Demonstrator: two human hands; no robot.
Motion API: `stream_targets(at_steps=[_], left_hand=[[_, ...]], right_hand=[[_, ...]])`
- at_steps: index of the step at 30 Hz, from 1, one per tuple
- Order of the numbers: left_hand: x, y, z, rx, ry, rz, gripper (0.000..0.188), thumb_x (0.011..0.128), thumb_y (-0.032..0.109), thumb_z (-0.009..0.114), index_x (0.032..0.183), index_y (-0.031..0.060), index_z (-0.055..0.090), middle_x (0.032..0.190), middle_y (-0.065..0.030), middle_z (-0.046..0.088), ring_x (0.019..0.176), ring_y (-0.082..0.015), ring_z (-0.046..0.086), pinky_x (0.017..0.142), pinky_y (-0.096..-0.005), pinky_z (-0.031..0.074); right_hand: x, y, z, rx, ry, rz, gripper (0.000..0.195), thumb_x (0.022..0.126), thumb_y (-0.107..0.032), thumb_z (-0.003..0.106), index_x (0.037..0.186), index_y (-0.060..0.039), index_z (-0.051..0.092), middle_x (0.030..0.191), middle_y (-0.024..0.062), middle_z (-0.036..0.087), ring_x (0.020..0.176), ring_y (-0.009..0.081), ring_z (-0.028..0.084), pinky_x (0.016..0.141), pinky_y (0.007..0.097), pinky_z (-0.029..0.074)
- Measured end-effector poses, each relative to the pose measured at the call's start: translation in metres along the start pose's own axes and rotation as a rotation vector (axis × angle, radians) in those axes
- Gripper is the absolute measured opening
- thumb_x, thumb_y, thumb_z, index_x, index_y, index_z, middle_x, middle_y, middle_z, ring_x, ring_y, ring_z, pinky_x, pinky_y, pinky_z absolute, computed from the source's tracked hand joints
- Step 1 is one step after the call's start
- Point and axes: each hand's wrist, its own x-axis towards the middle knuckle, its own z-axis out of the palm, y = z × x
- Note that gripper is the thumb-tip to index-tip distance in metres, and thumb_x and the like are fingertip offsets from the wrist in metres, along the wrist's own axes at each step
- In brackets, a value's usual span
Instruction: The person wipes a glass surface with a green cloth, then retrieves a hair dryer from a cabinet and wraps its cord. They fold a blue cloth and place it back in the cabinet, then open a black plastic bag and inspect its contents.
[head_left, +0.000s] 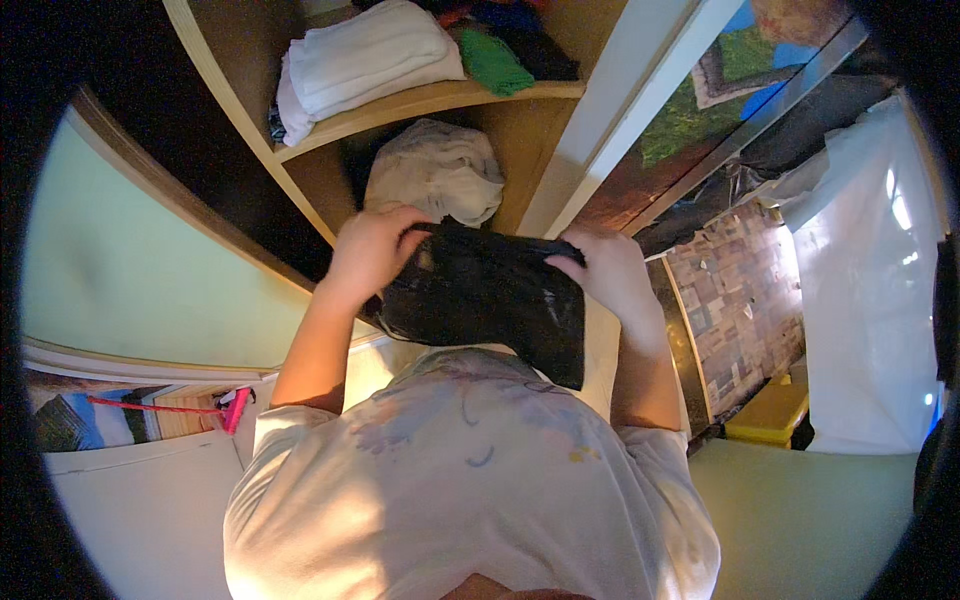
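Observation:
A piece of black cloth (487, 289) hangs in front of my chest, stretched between both hands. My left hand (375, 251) grips its upper left corner, thumb towards the cloth. At the upper right corner, my right hand (611, 266) pinches the edge between thumb and fingers. The lower right corner of the cloth droops further than the left. Just beyond its top edge, a crumpled beige cloth bundle (439, 169) lies in a lower wooden shelf compartment. What kind of garment the black cloth is, I cannot tell.
Folded white cloths (367, 56) and a green cloth (495, 64) sit on the wooden shelf (427, 103) above. A white upright post (600, 127) borders it on the right. At right are a translucent plastic sheet (862, 300) and a yellow box (765, 411). A pink broom (236, 409) is at left.

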Motion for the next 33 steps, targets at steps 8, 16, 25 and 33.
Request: stream_targets(at_steps=[8,16,25,33], left_hand=[[-0.013,-0.009,0.001,-0.047,-0.071,0.003,0.065,0.077,0.022,0.082,0.135,0.0113,0.057,0.126,-0.0170,0.063,0.116,-0.0390,0.058,0.101,-0.0454,0.045],[0.010,0.030,0.040,-0.187,-0.070,0.076,0.036,0.083,0.014,0.075,0.117,0.0050,0.068,0.102,-0.0182,0.070,0.097,-0.0347,0.067,0.088,-0.0395,0.053],[0.003,-0.004,0.017,-0.409,0.317,-0.258,0.018,0.091,0.013,0.073,0.103,-0.0003,0.069,0.084,-0.0146,0.070,0.072,-0.0177,0.064,0.067,-0.0284,0.049],[0.005,0.000,0.021,0.243,0.675,-0.030,0.042,0.081,0.016,0.078,0.117,0.0006,0.062,0.114,-0.0154,0.061,0.107,-0.0377,0.057,0.096,-0.0454,0.045]], right_hand=[[0.017,-0.013,0.011,0.259,0.179,-0.103,0.018,0.078,-0.016,0.078,0.091,-0.0066,0.070,0.084,0.0116,0.068,0.079,0.0324,0.068,0.072,0.0411,0.054],[0.021,-0.039,-0.005,0.364,0.240,-0.133,0.043,0.071,-0.019,0.084,0.110,-0.0088,0.068,0.102,0.0130,0.069,0.098,0.0318,0.068,0.086,0.0391,0.053],[-0.033,0.042,0.032,0.664,-0.202,0.199,0.036,0.078,-0.021,0.085,0.102,-0.0017,0.068,0.083,0.0113,0.069,0.078,0.0179,0.067,0.074,0.0324,0.052],[-0.028,0.019,0.020,0.990,0.257,0.368,0.013,0.086,-0.009,0.079,0.091,-0.0022,0.069,0.076,-0.0052,0.063,0.068,0.0048,0.053,0.062,0.0216,0.043]])
